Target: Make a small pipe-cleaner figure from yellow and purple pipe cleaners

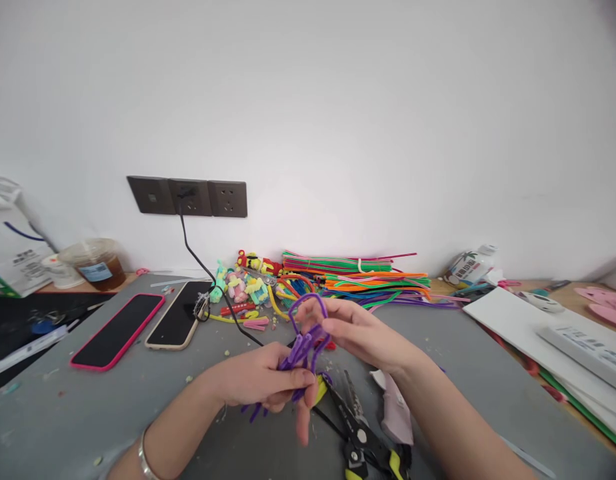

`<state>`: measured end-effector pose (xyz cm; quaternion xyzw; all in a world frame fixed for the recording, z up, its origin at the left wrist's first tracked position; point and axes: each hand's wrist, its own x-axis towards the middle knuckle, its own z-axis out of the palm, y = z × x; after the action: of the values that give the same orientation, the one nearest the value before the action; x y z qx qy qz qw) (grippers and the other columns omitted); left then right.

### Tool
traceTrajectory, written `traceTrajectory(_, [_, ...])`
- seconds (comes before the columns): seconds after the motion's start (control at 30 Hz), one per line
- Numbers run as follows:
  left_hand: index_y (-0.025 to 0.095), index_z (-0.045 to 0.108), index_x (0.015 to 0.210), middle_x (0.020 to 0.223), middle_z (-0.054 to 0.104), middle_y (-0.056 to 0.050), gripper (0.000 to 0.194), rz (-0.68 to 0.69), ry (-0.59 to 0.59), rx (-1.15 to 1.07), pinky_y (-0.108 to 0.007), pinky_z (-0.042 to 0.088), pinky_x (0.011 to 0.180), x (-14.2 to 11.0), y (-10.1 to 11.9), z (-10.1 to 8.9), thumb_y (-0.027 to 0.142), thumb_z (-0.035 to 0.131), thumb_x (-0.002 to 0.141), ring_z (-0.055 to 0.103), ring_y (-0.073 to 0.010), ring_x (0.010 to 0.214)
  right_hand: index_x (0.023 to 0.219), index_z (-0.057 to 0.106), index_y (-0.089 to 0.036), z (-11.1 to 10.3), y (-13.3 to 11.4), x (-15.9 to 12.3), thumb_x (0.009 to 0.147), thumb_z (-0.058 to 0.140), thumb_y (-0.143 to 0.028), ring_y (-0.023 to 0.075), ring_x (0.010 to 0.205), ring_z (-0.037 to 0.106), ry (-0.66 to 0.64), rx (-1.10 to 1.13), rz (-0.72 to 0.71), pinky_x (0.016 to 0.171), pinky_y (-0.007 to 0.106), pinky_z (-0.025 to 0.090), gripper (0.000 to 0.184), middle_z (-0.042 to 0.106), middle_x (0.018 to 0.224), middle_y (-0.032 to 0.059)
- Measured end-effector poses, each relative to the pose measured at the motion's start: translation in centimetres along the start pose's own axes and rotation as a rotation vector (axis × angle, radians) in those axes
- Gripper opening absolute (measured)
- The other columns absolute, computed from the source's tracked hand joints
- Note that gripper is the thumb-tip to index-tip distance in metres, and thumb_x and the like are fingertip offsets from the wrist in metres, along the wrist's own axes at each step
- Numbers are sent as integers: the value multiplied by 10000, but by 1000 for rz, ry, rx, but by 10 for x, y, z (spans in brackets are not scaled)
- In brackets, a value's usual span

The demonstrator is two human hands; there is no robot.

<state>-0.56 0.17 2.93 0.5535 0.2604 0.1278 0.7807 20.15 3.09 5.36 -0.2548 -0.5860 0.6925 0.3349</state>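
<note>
Purple pipe cleaners point(302, 348) are bunched in my left hand point(268, 377), its thumb and fingers closed round them. Several short ends poke out below that hand, and a loop rises above it. My right hand point(355, 330) pinches the loop's right side between thumb and fingertips. Just below the hands lie black pliers point(361, 433) with yellow-green on the handles. Beside them rests a pale pink object point(397, 410), whose kind I cannot make out.
Bundles of coloured pipe cleaners point(368, 280) lie along the wall, with small fuzzy figures point(243, 287) to their left. Two phones stand out at left, one pink-edged point(118, 333), one pale-edged point(175, 317). A black cable point(195, 257) runs from the socket. White boards point(548, 347) lie right.
</note>
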Motion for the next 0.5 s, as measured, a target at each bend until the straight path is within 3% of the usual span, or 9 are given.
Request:
traceTrajectory(0.07, [163, 555, 721, 514, 625, -5, 450, 12, -57, 14, -254, 193, 420, -1, 1, 0, 576, 554, 899, 243, -58, 368, 961, 721, -174, -6, 1, 1, 767, 778, -468, 179, 904, 641, 53, 151, -7, 838, 301, 502, 357, 701, 1043, 91])
traceTrajectory(0.2, [167, 540, 715, 488, 610, -4, 474, 56, -107, 28, -266, 165, 417, -4, 4, -1, 611, 557, 881, 237, -59, 361, 762, 701, -193, -13, 3, 1, 713, 831, -412, 182, 938, 657, 92, 310, -36, 919, 323, 492, 259, 720, 1042, 76])
traceTrajectory(0.43, [175, 519, 724, 442, 565, 17, 454, 113, 14, -22, -263, 121, 420, -8, 10, -1, 603, 601, 852, 281, -61, 345, 756, 658, -237, -8, 9, 5, 651, 865, -437, 227, 1052, 641, 314, 313, -183, 944, 384, 498, 306, 711, 1034, 45])
traceTrajectory(0.5, [177, 519, 720, 436, 549, 23, 458, 120, 28, -45, -257, 116, 416, -9, 11, -1, 608, 621, 835, 307, -63, 341, 725, 640, -244, -5, 9, 6, 634, 878, -429, 204, 988, 656, 346, 343, -250, 886, 352, 525, 315, 698, 937, 14])
